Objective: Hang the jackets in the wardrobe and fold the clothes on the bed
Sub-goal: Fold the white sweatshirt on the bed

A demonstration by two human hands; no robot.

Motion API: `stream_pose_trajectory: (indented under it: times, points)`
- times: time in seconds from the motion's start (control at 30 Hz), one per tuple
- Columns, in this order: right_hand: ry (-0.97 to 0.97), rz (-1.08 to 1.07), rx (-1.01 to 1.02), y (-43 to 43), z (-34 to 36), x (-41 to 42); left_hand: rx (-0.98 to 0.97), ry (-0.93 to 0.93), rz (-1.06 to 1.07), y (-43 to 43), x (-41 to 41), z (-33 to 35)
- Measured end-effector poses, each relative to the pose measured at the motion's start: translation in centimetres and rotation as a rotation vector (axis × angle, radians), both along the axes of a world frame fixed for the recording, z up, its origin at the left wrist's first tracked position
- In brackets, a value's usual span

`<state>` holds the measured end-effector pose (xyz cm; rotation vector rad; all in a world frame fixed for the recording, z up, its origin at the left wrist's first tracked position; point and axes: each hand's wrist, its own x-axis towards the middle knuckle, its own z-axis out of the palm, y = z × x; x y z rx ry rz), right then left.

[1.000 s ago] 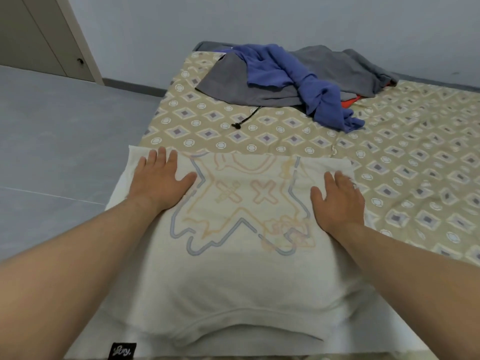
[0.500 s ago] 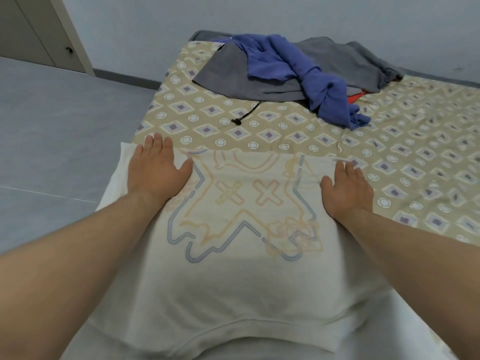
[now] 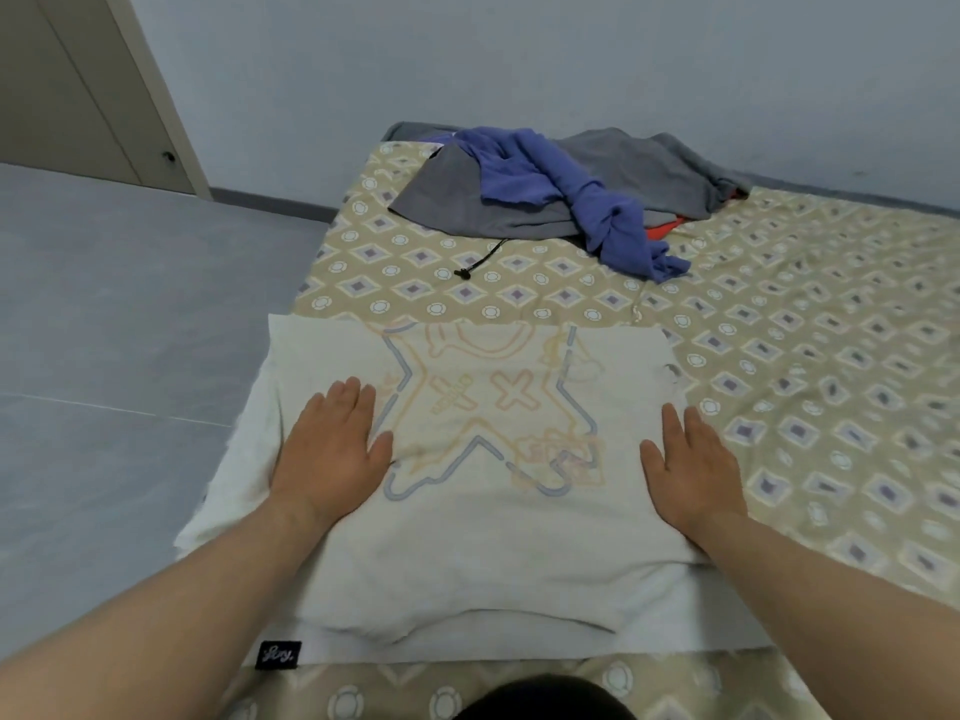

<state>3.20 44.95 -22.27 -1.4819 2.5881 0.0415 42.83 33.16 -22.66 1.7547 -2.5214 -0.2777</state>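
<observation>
Slid nearer: left hand [image 3: 332,449] and right hand [image 3: 691,465], flat-palmed, on the white printed shirt [image 3: 493,537].
Uneven pressure could skew its folded layers.

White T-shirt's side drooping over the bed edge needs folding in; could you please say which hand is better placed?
Left, probably. The left hand lies on the white T-shirt beside that drooping side; the right hand rests at the opposite edge.

The left hand [image 3: 332,454] and right hand [image 3: 693,470] are shown bare, as are both forearms [image 3: 156,605]; a dark rounded form [image 3: 540,701] is seen at the lower margin.
</observation>
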Motion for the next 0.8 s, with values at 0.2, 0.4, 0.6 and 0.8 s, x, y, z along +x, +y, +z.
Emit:
stream_pose_trajectory:
  times: [0.2,0.4,0.6,0.8]
  points:
    - [-0.131,-0.196,-0.103,4.5,1.9,3.0,0.047,-0.091,0.054,7.0,0.8,-0.6]
    - [-0.856,-0.634,-0.235,4.0,7.3,4.9,0.109,-0.053,0.087,9.8,1.6,-0.2]
    - [-1.115,-0.193,-0.417,-1.6,13.1,16.0,0.11,0.249,0.097,10.5,3.3,0.1]
    - [-0.931,0.185,-0.147,-0.7,8.3,29.5,0.308,0.974,0.387,9.7,4.4,1.6]
